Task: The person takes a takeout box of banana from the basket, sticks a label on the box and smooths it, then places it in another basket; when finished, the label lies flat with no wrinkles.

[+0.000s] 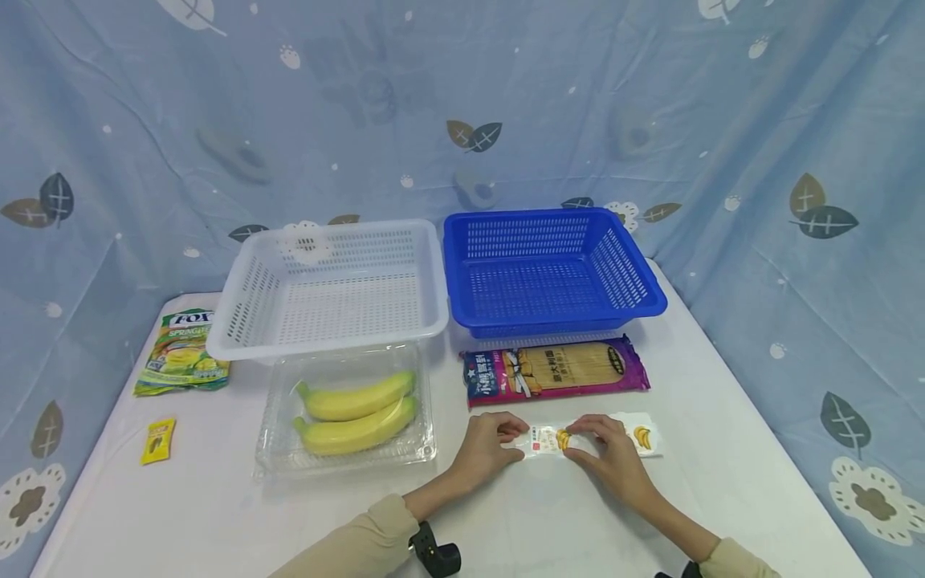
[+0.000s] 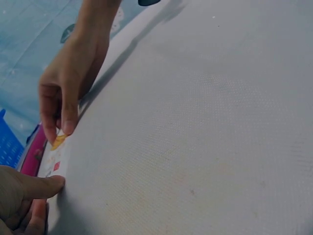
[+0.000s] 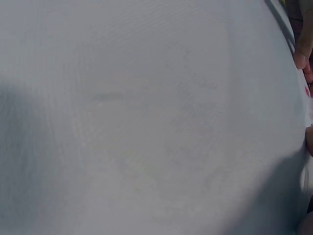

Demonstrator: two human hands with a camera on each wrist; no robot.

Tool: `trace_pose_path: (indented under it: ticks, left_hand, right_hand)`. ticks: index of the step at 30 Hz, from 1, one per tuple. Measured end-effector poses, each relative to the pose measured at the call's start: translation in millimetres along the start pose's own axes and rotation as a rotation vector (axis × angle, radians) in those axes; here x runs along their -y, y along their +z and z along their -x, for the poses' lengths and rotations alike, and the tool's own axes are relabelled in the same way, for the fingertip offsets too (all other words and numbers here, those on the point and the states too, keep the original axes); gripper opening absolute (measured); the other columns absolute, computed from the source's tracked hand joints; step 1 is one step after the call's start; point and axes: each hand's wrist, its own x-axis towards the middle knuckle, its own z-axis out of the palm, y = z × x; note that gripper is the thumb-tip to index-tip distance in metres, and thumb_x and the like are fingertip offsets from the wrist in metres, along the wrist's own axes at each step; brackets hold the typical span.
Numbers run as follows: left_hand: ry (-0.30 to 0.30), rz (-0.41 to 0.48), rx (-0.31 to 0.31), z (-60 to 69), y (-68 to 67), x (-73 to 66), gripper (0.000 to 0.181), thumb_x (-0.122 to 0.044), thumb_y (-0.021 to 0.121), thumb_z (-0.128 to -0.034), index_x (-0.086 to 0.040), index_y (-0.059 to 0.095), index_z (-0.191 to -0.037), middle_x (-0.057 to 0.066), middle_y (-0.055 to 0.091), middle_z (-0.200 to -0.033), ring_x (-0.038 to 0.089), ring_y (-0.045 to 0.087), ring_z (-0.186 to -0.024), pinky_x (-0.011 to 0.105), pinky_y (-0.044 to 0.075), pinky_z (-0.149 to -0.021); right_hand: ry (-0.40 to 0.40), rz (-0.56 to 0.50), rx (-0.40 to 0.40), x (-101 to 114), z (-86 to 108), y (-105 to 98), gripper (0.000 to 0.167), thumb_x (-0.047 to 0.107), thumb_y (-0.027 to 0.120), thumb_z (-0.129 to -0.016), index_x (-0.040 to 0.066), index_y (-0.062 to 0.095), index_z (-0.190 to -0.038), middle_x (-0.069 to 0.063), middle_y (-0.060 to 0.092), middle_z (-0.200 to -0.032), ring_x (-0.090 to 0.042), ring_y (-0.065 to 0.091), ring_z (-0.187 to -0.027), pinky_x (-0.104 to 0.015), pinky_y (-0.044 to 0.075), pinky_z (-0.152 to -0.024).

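A flat white strip printed with bananas and small red marks lies on the white table in front of me. My left hand holds its left end between thumb and fingers. Farther right along the strip, my right hand pinches it beside a banana picture, and the left wrist view shows the right hand's fingertips on the yellow print. A second banana print shows beyond the right hand. In the right wrist view only parts of the hands appear at the right edge.
Behind the strip lies a spaghetti packet. A blue basket and a white basket stand at the back. Left of my hands, a clear plastic box holds two bananas. Farther left are a FOX'S bag and a small yellow sachet.
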Motion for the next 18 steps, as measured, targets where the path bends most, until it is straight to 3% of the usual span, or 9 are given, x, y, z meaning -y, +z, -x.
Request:
trace_pose_path:
  ticks: [7,11,14,18]
  left_hand:
    - [-0.005,-0.004,0.002,-0.2,0.0,0.0,0.028,0.016,0.075,-0.0676,0.006,0.07,-0.093,0.013,0.07,-0.091,0.018,0.066,-0.086,0.015,0.053,-0.077]
    - [-0.008,-0.004,0.005,-0.1,-0.1,-0.3,0.029,0.016,0.076,-0.0676,0.006,0.07,-0.094,0.012,0.07,-0.091,0.018,0.066,-0.086,0.015,0.054,-0.077]
    - [-0.007,0.0,0.003,-0.1,-0.2,-0.3,0.029,0.016,0.076,-0.067,0.006,0.07,-0.093,0.012,0.07,-0.09,0.018,0.066,-0.085,0.015,0.054,-0.076]
    - [-0.008,0.002,0.003,-0.1,-0.1,0.3,0.029,0.016,0.076,-0.0665,0.005,0.07,-0.093,0.012,0.07,-0.09,0.017,0.066,-0.085,0.014,0.053,-0.076]
  right_hand:
    - [0.018,-0.014,-0.014,7,0.0,2,0.025,0.005,0.083,-0.07,0.008,0.07,-0.091,-0.011,0.063,-0.112,-0.032,0.053,-0.107,-0.04,0.049,-0.086]
    - [-0.008,-0.023,-0.083,10,7.2,6,0.045,0.004,0.083,-0.07,0.0,0.063,-0.11,-0.016,0.063,-0.12,-0.037,0.053,-0.115,-0.018,0.034,-0.105]
    - [-0.004,-0.021,-0.114,11,12.1,10,0.061,0.005,0.082,-0.072,-0.002,0.053,-0.126,-0.016,0.061,-0.125,-0.037,0.049,-0.121,-0.003,0.019,-0.104]
    - [0.04,-0.023,-0.128,13,15.4,14,0.068,0.006,0.08,-0.075,0.002,0.046,-0.133,-0.008,0.065,-0.122,-0.034,0.046,-0.126,-0.026,0.029,-0.109]
